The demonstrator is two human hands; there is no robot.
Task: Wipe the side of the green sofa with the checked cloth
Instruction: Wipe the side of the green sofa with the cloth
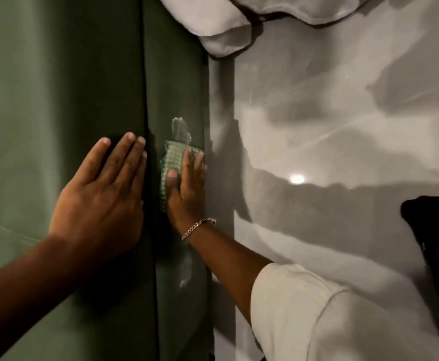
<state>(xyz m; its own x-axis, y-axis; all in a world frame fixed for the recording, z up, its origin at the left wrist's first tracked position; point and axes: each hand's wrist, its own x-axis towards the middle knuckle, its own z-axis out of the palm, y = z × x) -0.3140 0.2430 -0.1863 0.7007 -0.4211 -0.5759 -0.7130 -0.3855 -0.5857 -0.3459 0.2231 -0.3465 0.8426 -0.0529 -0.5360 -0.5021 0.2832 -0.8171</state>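
Observation:
The green sofa (57, 87) fills the left half of the view, and its darker side panel (174, 82) runs down the middle. My right hand (187, 188) presses a folded green-and-white checked cloth (172, 157) flat against that side panel. Just above the cloth is a whitish smear (179, 128) on the fabric, and a fainter pale streak (185, 269) shows lower down. My left hand (103, 194) lies flat with fingers spread on the lighter top surface of the sofa, beside the edge seam, holding nothing.
Glossy grey marble floor (330, 139) lies to the right of the sofa, with a lamp reflection (297, 179). White fabric (226, 27) hangs over the top of the view. A dark object (434, 230) sits at the right edge.

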